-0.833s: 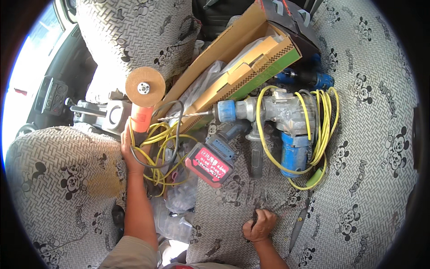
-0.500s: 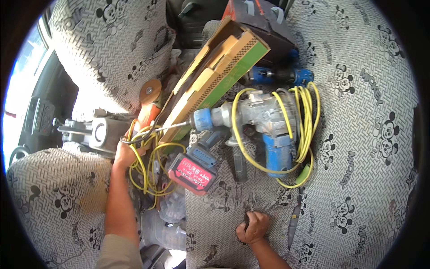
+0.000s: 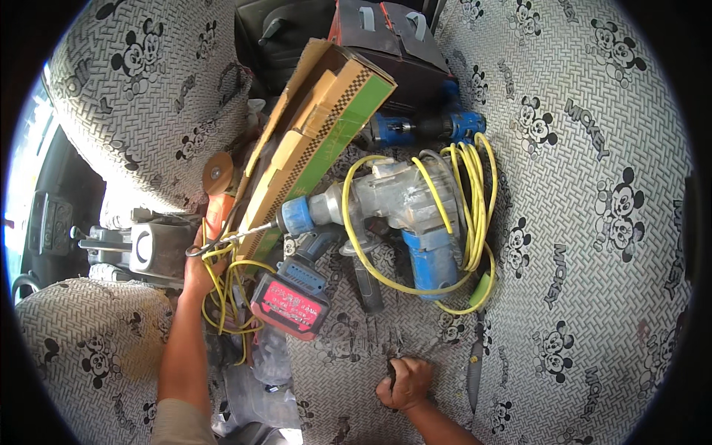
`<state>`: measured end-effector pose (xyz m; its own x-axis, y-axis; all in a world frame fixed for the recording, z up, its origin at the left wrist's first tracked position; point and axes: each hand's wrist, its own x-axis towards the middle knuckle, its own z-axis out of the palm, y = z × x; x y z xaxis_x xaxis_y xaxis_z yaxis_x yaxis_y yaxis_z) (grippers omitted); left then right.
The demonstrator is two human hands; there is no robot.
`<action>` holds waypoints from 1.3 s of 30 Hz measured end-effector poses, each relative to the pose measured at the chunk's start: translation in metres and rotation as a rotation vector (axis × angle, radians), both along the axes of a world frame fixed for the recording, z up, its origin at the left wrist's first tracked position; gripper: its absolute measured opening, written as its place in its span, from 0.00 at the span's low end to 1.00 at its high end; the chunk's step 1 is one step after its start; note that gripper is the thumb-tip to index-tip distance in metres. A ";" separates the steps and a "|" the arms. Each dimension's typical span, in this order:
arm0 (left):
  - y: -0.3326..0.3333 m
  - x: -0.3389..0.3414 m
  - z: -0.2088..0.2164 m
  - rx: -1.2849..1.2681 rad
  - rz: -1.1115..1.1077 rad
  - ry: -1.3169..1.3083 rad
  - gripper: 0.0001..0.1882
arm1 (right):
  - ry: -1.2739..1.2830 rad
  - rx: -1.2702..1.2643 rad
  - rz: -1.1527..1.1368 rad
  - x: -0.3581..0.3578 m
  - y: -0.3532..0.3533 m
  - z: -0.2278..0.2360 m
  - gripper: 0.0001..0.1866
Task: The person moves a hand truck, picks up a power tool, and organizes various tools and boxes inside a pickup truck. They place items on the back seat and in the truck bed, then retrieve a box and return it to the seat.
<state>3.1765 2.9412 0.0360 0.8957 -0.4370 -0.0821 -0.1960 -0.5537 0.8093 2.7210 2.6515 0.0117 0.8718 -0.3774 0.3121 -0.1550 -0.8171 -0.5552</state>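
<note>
At the left, between the seats, my left hand (image 3: 199, 277) is closed round the lower body of an orange angle grinder (image 3: 218, 213). Its brown disc (image 3: 217, 173) points away from me, and loops of yellow cord (image 3: 236, 297) partly hide my fingers. My right hand (image 3: 408, 383) rests in a fist on the patterned seat (image 3: 445, 400); something dark shows at its fingers, too small to name. Ahead of it lies a large grey and blue rotary hammer (image 3: 404, 196), yellow cord wound about it. Its bit reaches across above my left hand. A cordless tool with a red battery (image 3: 291, 308) lies between.
A long open cardboard box (image 3: 315, 141) slants behind the hammer's bit. Farther back are a blue power tool (image 3: 426, 129) and a dark case with grey handles (image 3: 393, 55). A dark flat blade-like strip (image 3: 474, 371) lies right of my right hand. Clear plastic bags (image 3: 259, 389) fill the gap below.
The whole view has shifted, so most things appear farther left. My left hand stays at the grinder and my right fist stays on the seat.
</note>
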 end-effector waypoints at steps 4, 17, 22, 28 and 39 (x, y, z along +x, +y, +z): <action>0.005 0.009 -0.011 -0.093 -0.009 0.094 0.47 | -0.121 -0.038 0.004 0.003 -0.001 -0.006 0.23; 0.032 -0.024 -0.008 0.395 0.145 -0.243 0.61 | -0.016 0.074 0.001 -0.009 0.004 -0.007 0.24; 0.033 -0.075 0.018 0.533 0.228 -0.307 0.51 | -0.027 0.085 -0.011 -0.009 0.005 -0.007 0.23; 0.015 -0.143 0.072 0.300 0.434 -0.408 0.12 | 0.142 0.181 0.083 -0.015 -0.003 -0.005 0.23; -0.191 -0.196 0.322 -1.410 -0.936 0.068 0.22 | 0.125 0.235 0.064 -0.002 -0.008 0.014 0.22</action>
<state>2.9800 2.7504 0.3583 0.3178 -0.5376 0.7810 0.0394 0.8305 0.5557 2.7190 2.6438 0.0254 0.9223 -0.3699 0.1114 -0.1863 -0.6786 -0.7105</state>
